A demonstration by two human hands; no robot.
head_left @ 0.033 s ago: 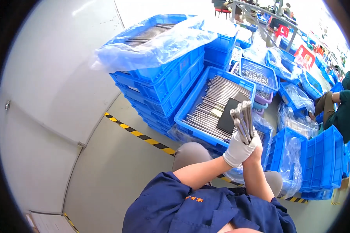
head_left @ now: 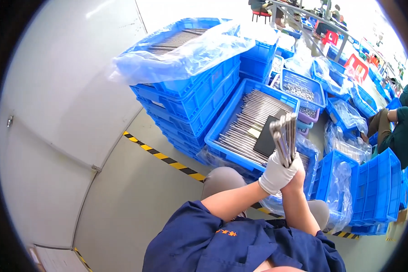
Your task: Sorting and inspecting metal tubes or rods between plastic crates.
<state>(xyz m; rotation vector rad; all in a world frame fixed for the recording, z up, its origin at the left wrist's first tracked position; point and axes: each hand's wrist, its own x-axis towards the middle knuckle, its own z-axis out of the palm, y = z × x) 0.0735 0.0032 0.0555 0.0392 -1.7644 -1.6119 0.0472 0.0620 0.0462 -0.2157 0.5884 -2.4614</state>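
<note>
My left hand [head_left: 276,173], in a white glove, is closed around the lower part of a bundle of several silvery metal rods [head_left: 284,140]. Pressed against it is my right hand [head_left: 295,177], bare at the wrist, wrapped round the same bundle; its fingers are partly hidden. The rods stand nearly upright, their upper ends fanned slightly apart. Behind them, a blue crate [head_left: 211,137] holds rows of similar rods [head_left: 261,105]. A dark flat block [head_left: 265,140] and a small pale yellowish piece [head_left: 254,132] lie on those rows.
Stacked blue crates [head_left: 186,106] stand at the left, plastic film [head_left: 190,52] draped over the top one. Small metal parts fill a blue basket [head_left: 299,90] beyond. More blue crates [head_left: 376,186] stand at right, near a seated person [head_left: 396,131]. Striped tape [head_left: 161,156] marks the floor.
The rod bundle has shifted very slightly, with its upper ends a little higher and closer together. Both hands keep their hold.
</note>
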